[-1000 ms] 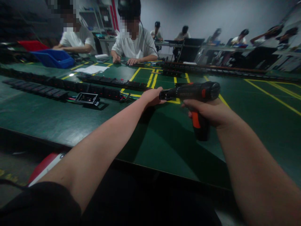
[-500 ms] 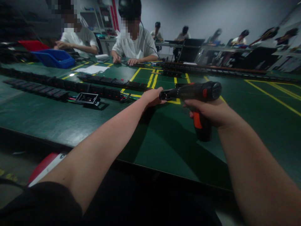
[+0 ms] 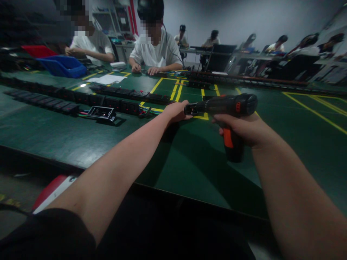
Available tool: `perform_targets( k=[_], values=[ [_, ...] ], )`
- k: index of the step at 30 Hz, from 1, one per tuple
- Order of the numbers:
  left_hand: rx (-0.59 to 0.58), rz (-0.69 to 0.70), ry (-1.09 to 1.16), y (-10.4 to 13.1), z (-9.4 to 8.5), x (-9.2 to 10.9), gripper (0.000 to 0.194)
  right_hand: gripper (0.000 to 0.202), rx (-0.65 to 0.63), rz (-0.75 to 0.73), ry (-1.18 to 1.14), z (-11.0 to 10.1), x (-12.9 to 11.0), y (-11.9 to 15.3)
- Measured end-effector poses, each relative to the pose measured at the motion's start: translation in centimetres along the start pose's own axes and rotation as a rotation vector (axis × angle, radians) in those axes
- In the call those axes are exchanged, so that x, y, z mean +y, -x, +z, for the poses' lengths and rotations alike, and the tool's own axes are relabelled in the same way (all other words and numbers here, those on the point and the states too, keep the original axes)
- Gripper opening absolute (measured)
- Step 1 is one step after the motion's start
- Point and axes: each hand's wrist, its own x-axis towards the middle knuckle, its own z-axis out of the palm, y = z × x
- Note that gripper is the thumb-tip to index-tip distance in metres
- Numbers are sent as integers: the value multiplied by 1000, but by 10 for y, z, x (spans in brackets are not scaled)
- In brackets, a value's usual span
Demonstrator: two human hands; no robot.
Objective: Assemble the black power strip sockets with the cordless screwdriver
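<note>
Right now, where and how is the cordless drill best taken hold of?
Probably by its pistol handle, from the right, as the right hand holds it: the drill lies roughly level with the handle hanging below, an easy shape to wrap. Its nose points left toward the left hand, so a grip there would likely get in the way.

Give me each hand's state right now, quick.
Left hand: closed on a dark part, fingers partly hidden.
Right hand: closed, holding a power drill.
</note>
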Motion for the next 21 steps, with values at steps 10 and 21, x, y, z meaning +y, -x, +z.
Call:
perform_targets(
  k=[10,21],
  values=[
    [-3,14,6,1,-1,2,65,22,32,21,-6,3,-6,3],
    [-19,8,15,3,-3,3,69,23,-64,-68,103,-3,-2,9]
  ],
)
